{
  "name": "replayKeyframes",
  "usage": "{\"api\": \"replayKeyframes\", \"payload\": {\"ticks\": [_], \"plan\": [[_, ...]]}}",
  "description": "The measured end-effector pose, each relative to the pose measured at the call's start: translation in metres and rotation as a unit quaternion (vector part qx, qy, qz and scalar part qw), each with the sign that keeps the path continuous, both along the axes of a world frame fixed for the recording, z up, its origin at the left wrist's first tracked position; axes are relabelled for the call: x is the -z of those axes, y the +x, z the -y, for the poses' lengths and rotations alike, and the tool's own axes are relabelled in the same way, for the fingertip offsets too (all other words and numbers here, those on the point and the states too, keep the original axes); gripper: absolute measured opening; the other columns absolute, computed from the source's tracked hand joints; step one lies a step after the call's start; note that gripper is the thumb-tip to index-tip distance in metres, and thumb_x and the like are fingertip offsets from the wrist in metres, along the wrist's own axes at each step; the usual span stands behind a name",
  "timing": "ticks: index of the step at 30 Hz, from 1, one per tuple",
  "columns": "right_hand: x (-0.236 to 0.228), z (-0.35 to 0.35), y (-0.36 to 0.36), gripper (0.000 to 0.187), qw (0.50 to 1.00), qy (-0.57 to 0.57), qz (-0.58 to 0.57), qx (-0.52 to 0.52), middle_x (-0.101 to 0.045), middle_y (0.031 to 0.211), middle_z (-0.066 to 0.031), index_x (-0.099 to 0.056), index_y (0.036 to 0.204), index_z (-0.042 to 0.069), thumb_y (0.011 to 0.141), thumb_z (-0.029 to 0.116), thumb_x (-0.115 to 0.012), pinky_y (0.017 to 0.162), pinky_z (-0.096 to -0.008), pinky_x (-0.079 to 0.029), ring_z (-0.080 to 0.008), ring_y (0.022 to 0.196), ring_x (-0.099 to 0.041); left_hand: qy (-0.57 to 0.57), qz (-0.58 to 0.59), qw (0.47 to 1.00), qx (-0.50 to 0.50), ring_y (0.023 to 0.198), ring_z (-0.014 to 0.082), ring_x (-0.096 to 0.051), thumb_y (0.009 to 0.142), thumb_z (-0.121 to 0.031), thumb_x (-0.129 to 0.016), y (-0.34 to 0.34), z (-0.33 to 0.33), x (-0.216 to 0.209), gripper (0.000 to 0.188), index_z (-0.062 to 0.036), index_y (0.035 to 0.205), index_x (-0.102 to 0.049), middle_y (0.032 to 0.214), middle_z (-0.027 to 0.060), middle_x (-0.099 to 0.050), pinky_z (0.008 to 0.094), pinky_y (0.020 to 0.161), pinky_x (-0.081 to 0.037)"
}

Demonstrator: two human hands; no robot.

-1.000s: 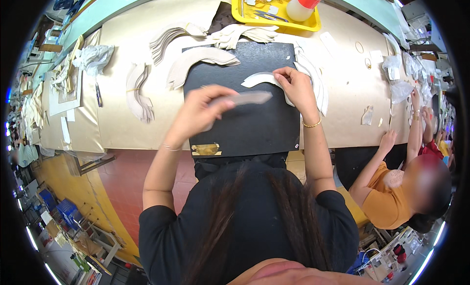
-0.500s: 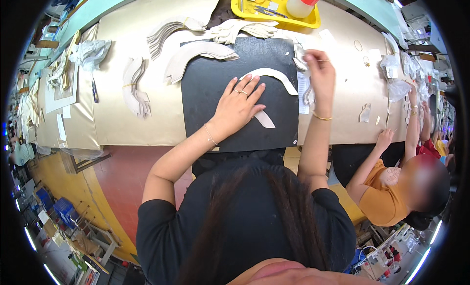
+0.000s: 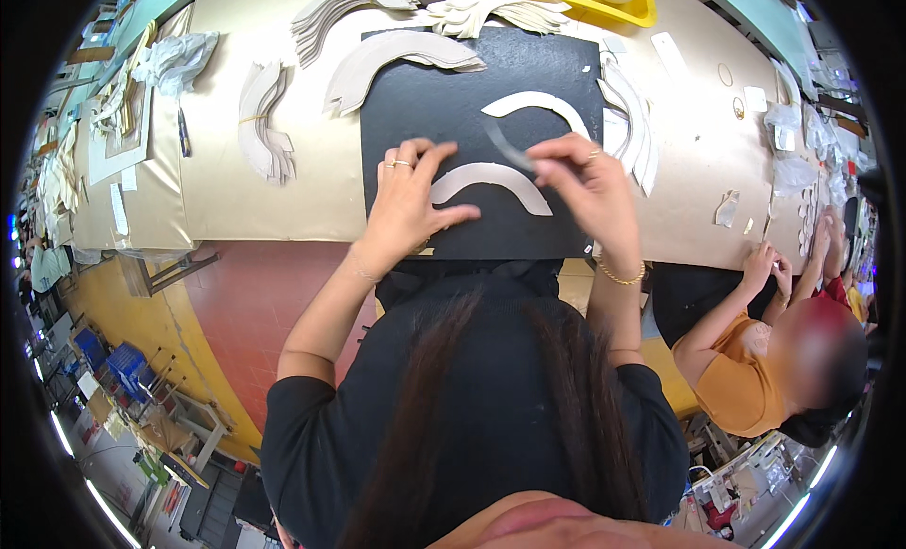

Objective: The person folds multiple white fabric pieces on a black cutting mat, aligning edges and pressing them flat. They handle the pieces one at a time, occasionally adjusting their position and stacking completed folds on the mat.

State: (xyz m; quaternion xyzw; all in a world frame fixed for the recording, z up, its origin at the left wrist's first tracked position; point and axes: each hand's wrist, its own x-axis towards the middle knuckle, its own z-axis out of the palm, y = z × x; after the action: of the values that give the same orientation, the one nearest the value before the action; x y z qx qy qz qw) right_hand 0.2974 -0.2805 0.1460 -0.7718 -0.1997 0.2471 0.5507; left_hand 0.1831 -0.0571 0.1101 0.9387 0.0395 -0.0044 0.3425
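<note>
My left hand [image 3: 411, 192] has its thumb and fingers spread at the left end of a pale curved piece [image 3: 493, 179] lying on the black mat [image 3: 425, 96]. My right hand [image 3: 596, 191] pinches a thin curved strip [image 3: 507, 147], greyish and blurred by motion, just above that piece. Farther up the mat lies a white curved piece [image 3: 540, 102], its right end near my right fingers. A stack of wide pale curved pieces [image 3: 401, 57] overlaps the mat's upper left.
Beyond the mat lie further bundles of curved pieces [image 3: 342, 11] and a yellow tray [image 3: 604, 6]. Another bundle [image 3: 264, 124] is on the left, and loose curved pieces [image 3: 630, 115] sit to the right. A co-worker in an orange shirt [image 3: 741, 379] works at the right.
My right hand has come from the right-hand pieces to the mat with a thin strip. My left hand has lifted and shifted left, uncovering the lower curved piece. The view has shifted.
</note>
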Motion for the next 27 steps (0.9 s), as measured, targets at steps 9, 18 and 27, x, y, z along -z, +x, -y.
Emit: {"api": "replayKeyframes", "payload": {"ticks": [9, 18, 27], "plan": [[0.022, -0.019, -0.021, 0.018, 0.982, 0.008, -0.188, 0.006, -0.072, 0.093, -0.0056, -0.069, 0.108, -0.002, 0.093, 0.008, -0.067, 0.070, -0.0241, -0.052, -0.0100, 0.077, -0.068, -0.478, -0.234, 0.841, -0.098, 0.065, 0.0094, -0.067, 0.096, -0.018, -0.068, 0.006, -0.018, -0.015, 0.022, 0.0042, 0.100, -0.070, 0.076, 0.0074, -0.071, 0.0194, 0.056, -0.052], [0.039, -0.008, -0.029, 0.019, 0.981, -0.118, -0.129, 0.080, -0.073, 0.080, -0.0101, -0.070, 0.098, -0.003, 0.091, 0.014, -0.071, 0.064, -0.0249, -0.054, -0.0131, 0.070, -0.073, -0.367, -0.299, 0.870, -0.138, 0.057, 0.0087, -0.066, 0.096, -0.022, -0.069, 0.014, -0.017, 0.000, 0.025, 0.0029, 0.092, -0.069, 0.071, 0.0083, -0.070, 0.0189, 0.050, -0.049], [0.033, -0.017, -0.025, 0.020, 0.979, -0.168, -0.081, 0.084, -0.071, 0.070, -0.0105, -0.071, 0.089, -0.004, 0.090, 0.016, -0.072, 0.058, -0.0253, -0.052, -0.0136, 0.061, -0.070, -0.278, -0.297, 0.902, -0.145, 0.050, 0.0083, -0.063, 0.094, -0.028, -0.071, 0.014, -0.012, -0.001, 0.032, 0.0015, 0.083, -0.067, 0.063, 0.0067, -0.067, 0.0199, 0.045, -0.046]]}}
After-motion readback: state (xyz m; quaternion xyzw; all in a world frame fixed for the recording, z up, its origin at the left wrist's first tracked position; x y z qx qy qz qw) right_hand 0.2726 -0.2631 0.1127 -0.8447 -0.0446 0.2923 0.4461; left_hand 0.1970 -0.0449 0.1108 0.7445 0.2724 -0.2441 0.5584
